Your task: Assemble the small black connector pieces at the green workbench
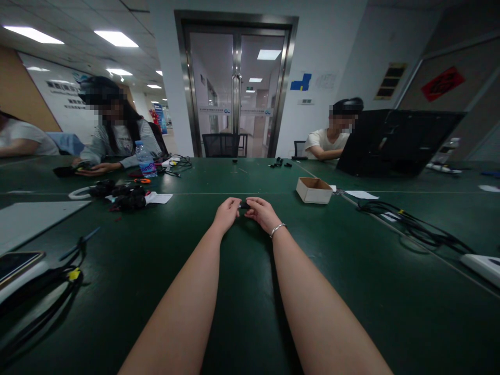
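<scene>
Both arms reach forward over the green table (250, 271). My left hand (226, 214) and my right hand (264, 212) meet above it, fingers pinched from either side around a small black object (244, 205). It has a lighter bit at its left end, but it is too small and too covered by fingertips to name its kind. A silver bracelet (277, 229) circles my right wrist. To the right of my hands stands an open white cardboard box (313, 191) with a brown inside.
Black cables (417, 229) run along the right. A heap of black items (127, 195), a water bottle (146, 160) and a phone (17, 265) are on the left. Small black pieces (278, 162) lie at the far edge. Co-workers sit left and right, near a black monitor (398, 140).
</scene>
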`<act>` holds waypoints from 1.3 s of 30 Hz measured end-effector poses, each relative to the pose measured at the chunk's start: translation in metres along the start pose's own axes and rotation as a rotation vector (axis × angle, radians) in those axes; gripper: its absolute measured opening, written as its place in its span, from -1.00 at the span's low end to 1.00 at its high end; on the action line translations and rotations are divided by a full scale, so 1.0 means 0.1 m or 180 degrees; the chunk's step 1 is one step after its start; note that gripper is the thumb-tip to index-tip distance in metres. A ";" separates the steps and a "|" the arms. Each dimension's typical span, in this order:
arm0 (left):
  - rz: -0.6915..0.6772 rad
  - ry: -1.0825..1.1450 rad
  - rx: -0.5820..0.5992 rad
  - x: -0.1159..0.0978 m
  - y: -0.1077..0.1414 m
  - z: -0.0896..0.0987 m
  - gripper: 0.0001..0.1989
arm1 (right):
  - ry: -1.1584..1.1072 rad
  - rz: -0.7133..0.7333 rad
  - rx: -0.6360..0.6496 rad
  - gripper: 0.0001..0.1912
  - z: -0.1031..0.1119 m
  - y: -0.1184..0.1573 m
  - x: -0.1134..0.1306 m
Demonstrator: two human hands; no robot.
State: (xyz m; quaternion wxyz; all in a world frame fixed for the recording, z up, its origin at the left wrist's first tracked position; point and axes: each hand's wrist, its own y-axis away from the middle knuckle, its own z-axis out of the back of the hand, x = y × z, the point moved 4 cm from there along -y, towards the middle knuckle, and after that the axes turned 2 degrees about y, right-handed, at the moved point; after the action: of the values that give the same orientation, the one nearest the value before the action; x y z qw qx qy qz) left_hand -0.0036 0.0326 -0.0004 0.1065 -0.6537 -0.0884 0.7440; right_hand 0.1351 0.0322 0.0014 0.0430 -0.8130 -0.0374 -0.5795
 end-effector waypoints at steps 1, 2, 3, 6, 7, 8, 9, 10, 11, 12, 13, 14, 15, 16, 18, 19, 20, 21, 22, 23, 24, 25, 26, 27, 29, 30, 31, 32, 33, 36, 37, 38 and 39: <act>0.0002 0.0024 0.0021 0.00 0.00 -0.01 -0.73 | -0.0069 0.0001 -0.0015 -0.85 0.01 0.00 0.00; 0.0006 0.0043 0.0048 -0.01 0.01 -0.01 -0.74 | -0.0119 -0.0002 -0.0023 -0.85 0.01 0.00 0.01; 0.0019 0.0030 0.0068 -0.01 0.01 -0.01 -0.75 | -0.0145 -0.0011 -0.0022 -0.84 0.01 0.00 0.01; 0.0113 -0.0307 0.0027 -0.02 0.02 0.00 -0.69 | -0.0139 -0.0052 0.0015 -0.86 0.01 0.01 0.01; 0.0156 -0.0471 0.0011 -0.02 0.02 0.00 -0.63 | -0.0134 -0.0060 0.0032 -0.86 0.01 0.01 0.01; 0.0196 -0.0615 0.0000 -0.02 0.02 0.00 -0.57 | -0.0137 -0.0058 0.0045 -0.85 0.01 0.01 0.01; 0.0228 -0.0697 -0.0016 -0.01 0.02 0.00 -0.53 | -0.0145 -0.0054 0.0049 -0.85 0.01 0.01 0.01; 0.0254 -0.0699 -0.0035 0.00 0.01 0.00 -0.51 | -0.0152 -0.0052 0.0043 -0.85 0.01 0.01 0.02; 0.0274 -0.0641 -0.0055 0.01 0.01 0.00 -0.53 | -0.0155 -0.0051 0.0026 -0.85 0.01 0.01 0.02; 0.0275 -0.0568 -0.0056 0.02 0.01 0.00 -0.56 | -0.0155 -0.0049 0.0007 -0.85 0.02 0.01 0.02; 0.0261 -0.0511 -0.0038 0.03 0.00 -0.01 -0.59 | -0.0155 -0.0046 -0.0011 -0.85 0.02 0.01 0.02; 0.0245 -0.0495 0.0001 0.03 0.00 -0.01 -0.61 | -0.0152 -0.0044 -0.0017 -0.84 0.02 0.02 0.03; 0.0241 -0.0537 0.0048 0.04 0.00 -0.01 -0.60 | -0.0146 -0.0043 -0.0005 -0.84 0.02 0.02 0.03; 0.0248 -0.0613 0.0079 0.04 0.00 -0.02 -0.56 | -0.0143 -0.0040 0.0026 -0.83 0.01 0.02 0.03; 0.0271 -0.0707 0.0047 0.05 0.00 0.00 -0.48 | -0.0140 -0.0038 0.0091 -0.83 0.01 0.03 0.03; 0.0270 -0.0692 0.0005 0.05 0.00 0.00 -0.47 | -0.0136 -0.0040 0.0100 -0.83 0.01 0.03 0.03; 0.0248 -0.0653 -0.0025 0.04 0.00 0.01 -0.50 | -0.0132 -0.0039 0.0096 -0.83 0.01 0.03 0.03; 0.0212 -0.0610 -0.0036 0.04 0.00 0.01 -0.53 | -0.0126 -0.0037 0.0080 -0.83 0.01 0.03 0.03; 0.0184 -0.0583 -0.0036 0.03 0.00 0.01 -0.56 | -0.0114 -0.0031 0.0068 -0.83 0.01 0.03 0.04; 0.0184 -0.0589 -0.0042 0.03 0.00 0.02 -0.57 | -0.0096 -0.0029 0.0068 -0.83 0.01 0.03 0.04; 0.0213 -0.0620 -0.0059 0.04 0.00 0.02 -0.55 | -0.0076 -0.0027 0.0081 -0.83 0.01 0.04 0.04; 0.0261 -0.0658 -0.0087 0.04 0.00 0.02 -0.52 | -0.0060 -0.0024 0.0097 -0.83 0.00 0.04 0.04; 0.0301 -0.0676 -0.0132 0.04 0.00 0.02 -0.49 | -0.0052 -0.0022 0.0114 -0.83 0.00 0.04 0.05; 0.0313 -0.0660 -0.0199 0.04 0.00 0.03 -0.48 | -0.0056 -0.0019 0.0121 -0.83 -0.01 0.04 0.05; 0.0249 -0.0522 -0.0336 0.02 0.00 0.03 -0.58 | -0.0078 -0.0012 0.0104 -0.83 -0.01 0.05 0.06; 0.0190 -0.0410 -0.0382 0.01 0.01 0.03 -0.67 | -0.0083 -0.0007 0.0091 -0.83 -0.01 0.05 0.06; 0.0141 -0.0285 -0.0399 -0.01 0.01 0.03 -0.74 | -0.0075 -0.0004 0.0078 -0.82 -0.01 0.05 0.06; 0.0111 -0.0163 -0.0393 -0.02 0.01 0.03 -0.77 | -0.0058 -0.0001 0.0074 -0.82 -0.01 0.05 0.06; 0.0103 -0.0062 -0.0373 -0.03 0.01 0.02 -0.77 | -0.0035 -0.0001 0.0082 -0.82 -0.01 0.04 0.06; 0.0139 0.0112 -0.0371 -0.05 0.01 0.03 -0.80 | -0.0007 0.0002 0.0124 -0.82 -0.01 0.03 0.05; 0.0179 0.0145 -0.0371 -0.05 0.01 0.03 -0.79 | -0.0018 0.0008 0.0132 -0.82 -0.01 0.03 0.04; 0.0218 0.0171 -0.0353 -0.06 0.01 0.04 -0.80 | -0.0032 0.0020 0.0134 -0.82 0.00 0.03 0.04; 0.0251 0.0197 -0.0312 -0.06 0.01 0.03 -0.79 | -0.0040 0.0032 0.0135 -0.82 0.00 0.03 0.04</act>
State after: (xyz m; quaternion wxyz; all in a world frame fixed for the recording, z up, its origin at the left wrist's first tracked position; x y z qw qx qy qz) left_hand -0.0061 0.0304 0.0052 0.0476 -0.6838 -0.0956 0.7218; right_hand 0.1367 0.0295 0.0052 0.0628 -0.8157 -0.0459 -0.5732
